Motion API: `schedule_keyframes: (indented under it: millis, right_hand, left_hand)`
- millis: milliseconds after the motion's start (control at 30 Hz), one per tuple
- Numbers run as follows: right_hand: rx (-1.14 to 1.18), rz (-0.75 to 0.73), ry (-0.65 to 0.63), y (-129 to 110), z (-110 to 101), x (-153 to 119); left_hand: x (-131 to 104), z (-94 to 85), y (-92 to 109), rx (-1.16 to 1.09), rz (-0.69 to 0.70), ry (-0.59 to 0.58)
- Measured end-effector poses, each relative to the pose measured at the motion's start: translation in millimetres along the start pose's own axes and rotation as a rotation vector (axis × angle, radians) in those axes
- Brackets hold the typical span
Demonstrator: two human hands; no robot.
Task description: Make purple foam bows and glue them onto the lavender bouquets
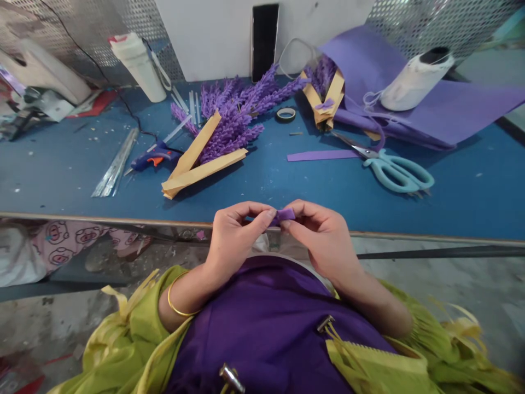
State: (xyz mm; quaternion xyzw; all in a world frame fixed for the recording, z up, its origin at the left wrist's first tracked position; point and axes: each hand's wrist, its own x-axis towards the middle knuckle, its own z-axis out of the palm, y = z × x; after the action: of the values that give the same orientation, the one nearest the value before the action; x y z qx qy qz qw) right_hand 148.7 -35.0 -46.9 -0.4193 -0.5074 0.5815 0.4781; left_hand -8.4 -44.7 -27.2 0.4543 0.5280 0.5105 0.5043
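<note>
Between my two hands, at the front edge of the table, is a small piece of purple ribbon [286,214] that looks folded. My left hand [241,232] pinches its left end between thumb and fingertips. On the other side, the thumb and index finger of my right hand [322,235] grip the same ribbon. Beyond them lies a bunch of purple artificial lavender [233,117] with a folded strip of tan paper [197,169] in a V shape. A flat purple strip [322,156] rests at the right, touching scissors with light blue handles [400,171].
A blue glue gun [158,157] and clear glue sticks [117,164] lie left. A black tape roll [285,114], a wrapped lavender bunch [324,101] and purple sheets [435,115] under a white thread cone [416,82] are right. A phone [264,41] leans at the back.
</note>
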Motion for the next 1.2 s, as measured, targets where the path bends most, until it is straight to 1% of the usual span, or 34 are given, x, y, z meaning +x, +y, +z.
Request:
schedule_keyframes:
  millis: [67,167,233,300,367,467,533,600,733,800,833,1000,1067,1133,1200]
  right_hand:
    - [0.035,-0.001,-0.023,1.1,-0.1,-0.6]
    - [0.073,-0.028,-0.079,1.6,-1.5,-2.2]
    - [0.09,-0.041,-0.101,1.7,-2.3,-3.0]
    - [0.112,-0.046,-0.099,1.7,-2.3,-3.4]
    - [0.124,-0.051,-0.085,1.2,-1.5,-3.7]
    - [0.088,-0.074,-0.048,-0.6,0.0,-4.1]
    - [0.06,-0.078,-0.024,-1.4,0.1,-4.3]
    - [0.076,-0.044,-0.016,-1.0,-0.4,-4.4]
    - [0.254,0.097,-0.036,2.4,-1.0,-4.5]
    - [0.323,0.142,-0.039,3.4,-0.1,-4.7]
    - [0.343,0.156,-0.038,3.5,0.5,-4.7]
    - [0.433,0.221,-0.031,2.6,3.1,-3.3]
    - [0.478,0.264,-0.029,2.4,3.7,-2.8]
    - [0.519,0.3,-0.032,2.3,4.3,-2.8]
    - [0.543,0.318,-0.037,1.8,4.9,-3.1]
  left_hand:
    - [0.8,0.0,-0.5,-0.062,-0.049,-0.02]
    - [1.9,0.0,-1.3,-0.198,-0.16,-0.088]
    - [2.1,0.0,-1.6,-0.24,-0.194,-0.117]
    - [1.6,0.1,-1.5,-0.216,-0.159,-0.102]
    - [0.6,0.4,-1.0,-0.144,-0.082,-0.065]
    - [-0.9,0.8,-0.6,-0.037,0.011,-0.026]
    - [-1.2,0.7,-1.5,-0.01,0.038,-0.019]
    - [-0.5,0.4,-3.5,-0.027,0.046,-0.036]
    - [2.2,-0.6,-8.1,-0.112,0.058,-0.122]
    - [3.0,-0.6,-8.1,-0.071,0.121,-0.121]
    - [3.0,-0.4,-7.3,-0.022,0.176,-0.107]
    - [3.0,1.2,-2.4,0.305,0.525,-0.016]
    - [3.9,0.4,-2.1,0.379,0.633,-0.011]
    - [5.3,-1.6,-2.6,0.405,0.698,-0.033]
    - [6.6,-4.2,-3.1,0.406,0.718,-0.068]
